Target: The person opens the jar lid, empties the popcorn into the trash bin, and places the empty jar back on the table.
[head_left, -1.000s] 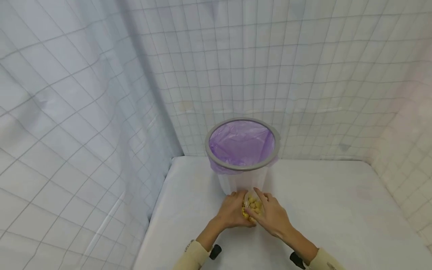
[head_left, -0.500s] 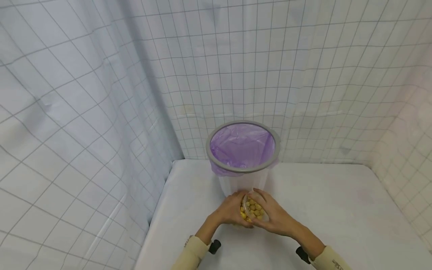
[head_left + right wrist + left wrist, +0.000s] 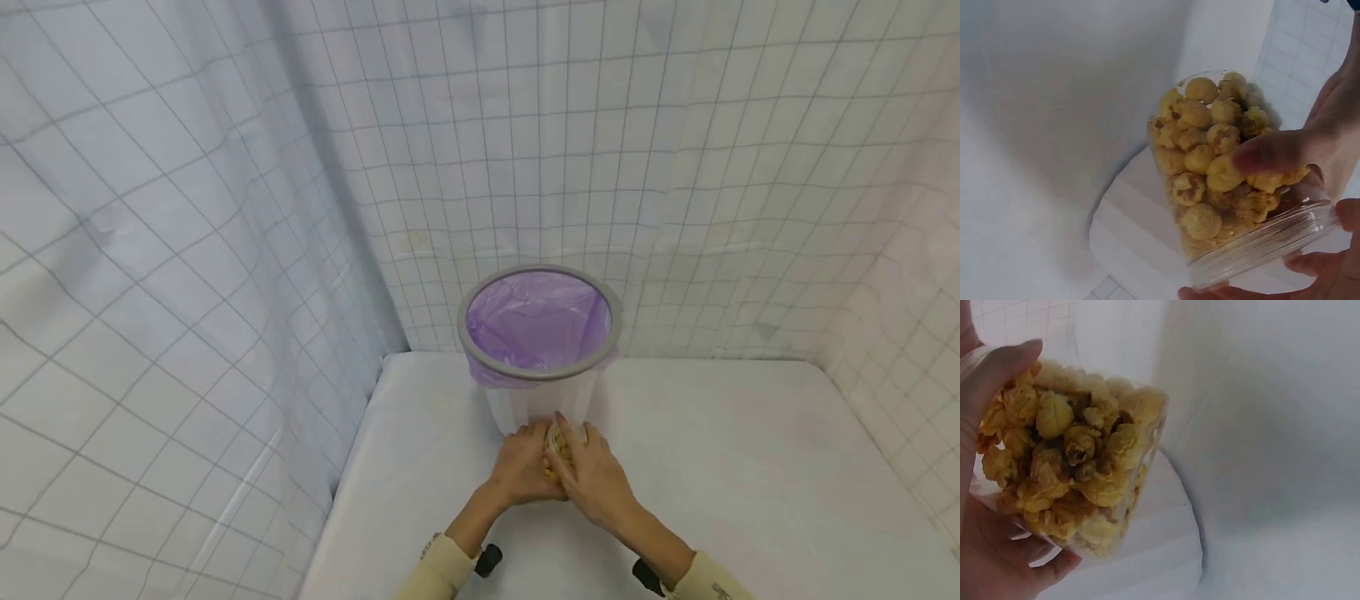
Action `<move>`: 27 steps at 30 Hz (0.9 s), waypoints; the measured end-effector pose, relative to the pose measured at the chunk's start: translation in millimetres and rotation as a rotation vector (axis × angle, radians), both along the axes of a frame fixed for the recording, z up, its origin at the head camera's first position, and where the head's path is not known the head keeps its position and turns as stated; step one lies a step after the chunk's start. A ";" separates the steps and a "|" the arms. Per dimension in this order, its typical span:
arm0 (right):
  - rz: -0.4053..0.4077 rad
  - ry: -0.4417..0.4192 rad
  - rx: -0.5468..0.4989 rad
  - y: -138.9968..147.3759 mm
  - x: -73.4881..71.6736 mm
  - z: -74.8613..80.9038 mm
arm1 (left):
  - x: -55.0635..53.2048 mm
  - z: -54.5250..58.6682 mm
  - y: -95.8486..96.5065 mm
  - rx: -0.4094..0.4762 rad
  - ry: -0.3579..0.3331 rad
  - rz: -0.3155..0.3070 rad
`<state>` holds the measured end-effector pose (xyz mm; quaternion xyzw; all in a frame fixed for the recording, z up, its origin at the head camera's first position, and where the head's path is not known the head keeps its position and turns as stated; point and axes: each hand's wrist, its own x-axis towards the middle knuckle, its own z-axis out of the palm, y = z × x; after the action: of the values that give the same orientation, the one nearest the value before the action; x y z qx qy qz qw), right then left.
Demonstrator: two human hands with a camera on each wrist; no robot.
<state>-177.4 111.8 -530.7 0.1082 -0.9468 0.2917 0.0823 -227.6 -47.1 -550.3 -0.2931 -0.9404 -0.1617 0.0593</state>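
A clear jar of yellow popcorn (image 3: 1194,150) is held up just in front of the bin, above the table. In the head view my left hand (image 3: 525,467) grips its body, fingers on the far side. Curled round the jar, that hand's thumb (image 3: 1010,365) and lower fingers show in the left wrist view. My right hand (image 3: 596,479) grips the lid end from above, covering much of it. The clear ridged lid (image 3: 1260,244) lies under its fingertips (image 3: 1310,262) in the right wrist view. Whether the lid is loose, I cannot tell.
Behind the jar stands a white bin (image 3: 510,408) with a grey rim (image 3: 540,374) and a purple liner (image 3: 532,325). A white cloth covers the table (image 3: 712,467). White curtains with a dark grid (image 3: 570,150) enclose the back and sides.
My right hand turns round the lid half a second ago, then shifts back leftward over it, so less popcorn shows. The left hand stays round the jar, slightly farther right.
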 end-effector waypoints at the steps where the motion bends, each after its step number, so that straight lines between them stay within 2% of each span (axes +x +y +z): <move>1: 0.026 0.032 0.000 2.5 0.2 -2.7 | -1.3 0.7 -1.3 0.018 -0.036 -0.012; 3: 0.109 0.094 0.007 10.5 0.3 -6.8 | -4.4 2.5 -5.5 0.061 -0.125 -0.050; 6: 0.279 0.231 0.054 25.6 -2.0 -9.9 | -10.1 6.0 -13.3 0.134 -0.274 -0.121; 9: 0.427 0.330 0.106 37.6 -3.9 -9.1 | -13.6 7.7 -19.6 0.192 -0.370 -0.175; 11: 0.471 0.332 0.110 40.9 -3.2 -6.8 | -13.9 7.8 -21.8 0.219 -0.399 -0.184; 13: 0.431 0.281 0.091 38.8 0.0 -3.6 | -12.8 6.2 -21.9 0.226 -0.393 -0.172; 18: 0.106 0.026 -0.002 15.1 8.8 5.3 | -6.7 5.0 -16.4 0.212 -0.334 -0.106; 20: 0.024 -0.031 -0.004 6.2 9.8 6.7 | -5.0 5.9 -14.5 0.209 -0.325 -0.098; 21: 0.016 -0.032 -0.002 3.7 9.5 6.7 | -4.7 6.3 -14.3 0.215 -0.327 -0.103; 23: 0.054 0.010 0.022 3.9 8.4 5.1 | -5.3 6.5 -15.4 0.231 -0.350 -0.122; 25: 0.150 0.083 0.040 10.3 6.6 2.5 | -7.0 6.4 -19.2 0.265 -0.401 -0.155; 27: 0.280 0.145 0.039 20.2 4.3 0.9 | -8.6 6.1 -23.9 0.288 -0.448 -0.188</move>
<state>-173.0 132.0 -529.7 0.2612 -0.9196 0.2734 0.1067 -236.3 -71.0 -544.2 -0.3245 -0.8662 -0.3592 -0.1242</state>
